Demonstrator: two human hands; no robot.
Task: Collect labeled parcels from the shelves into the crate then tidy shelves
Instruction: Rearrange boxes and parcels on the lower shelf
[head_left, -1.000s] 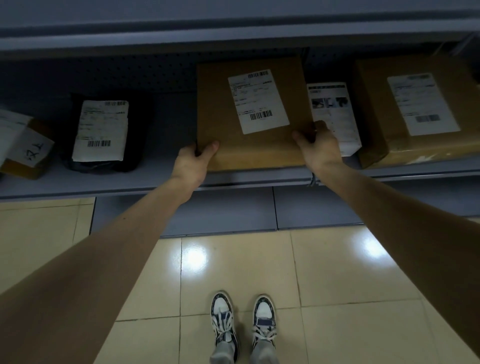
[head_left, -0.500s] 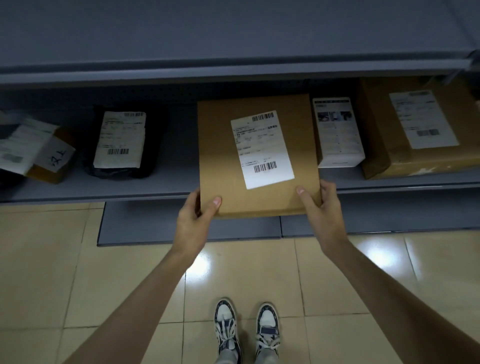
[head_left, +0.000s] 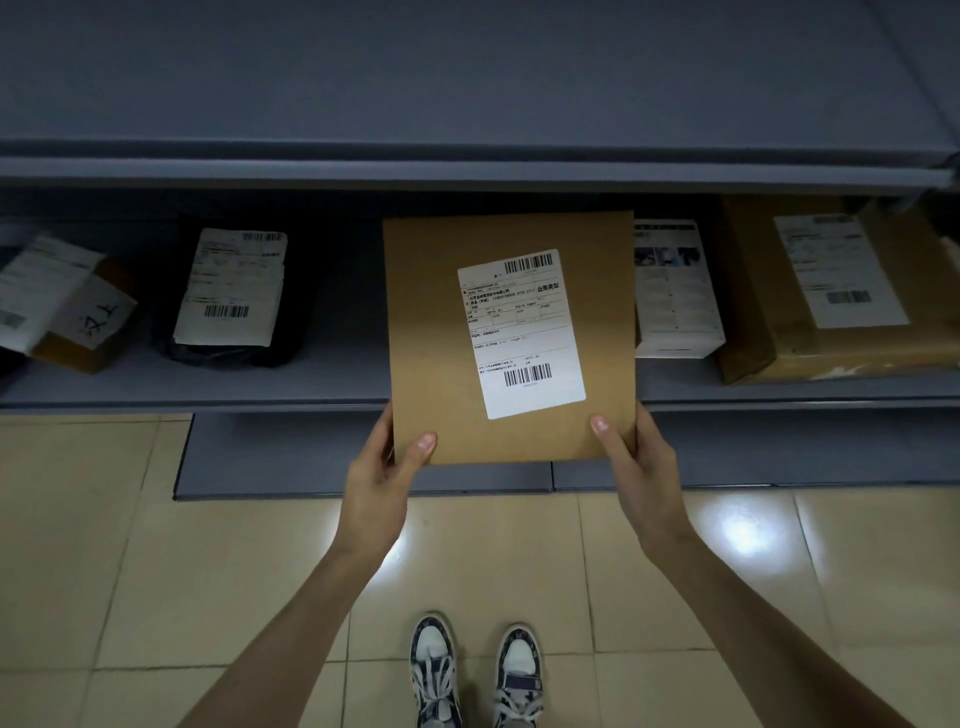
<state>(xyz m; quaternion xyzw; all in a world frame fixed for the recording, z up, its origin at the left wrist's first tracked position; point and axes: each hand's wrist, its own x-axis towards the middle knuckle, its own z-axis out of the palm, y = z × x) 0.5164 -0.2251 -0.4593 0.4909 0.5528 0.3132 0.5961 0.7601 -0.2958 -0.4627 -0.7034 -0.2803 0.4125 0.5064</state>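
The flat brown cardboard parcel (head_left: 511, 338) is held out in front of the lower shelf (head_left: 208, 387), its near edge past the shelf lip and over the base panel, its far edge level with the dark gap under the upper shelf (head_left: 467, 171). Its face is plain kraft board with a faint crease down the middle, and a white shipping label (head_left: 521, 332) sits slightly askew on it — one barcode at the top, another near the bottom, small printed lines between. The left hand (head_left: 376, 480) grips the near left corner, thumb laid on top and fingers curled underneath; the right hand (head_left: 641, 467) grips the near right corner the same way, thumb on the face. On the shelf to the left lies a black poly bag (head_left: 234, 343) with a wrinkled white label, and further left a small box (head_left: 78, 317) with handwriting on it. To the right stands a white printed carton (head_left: 675, 291), then a large brown box (head_left: 841, 296) — labelled and taped. Below, pale floor tiles (head_left: 104, 545) and a pair of laced sneakers (head_left: 475, 670).
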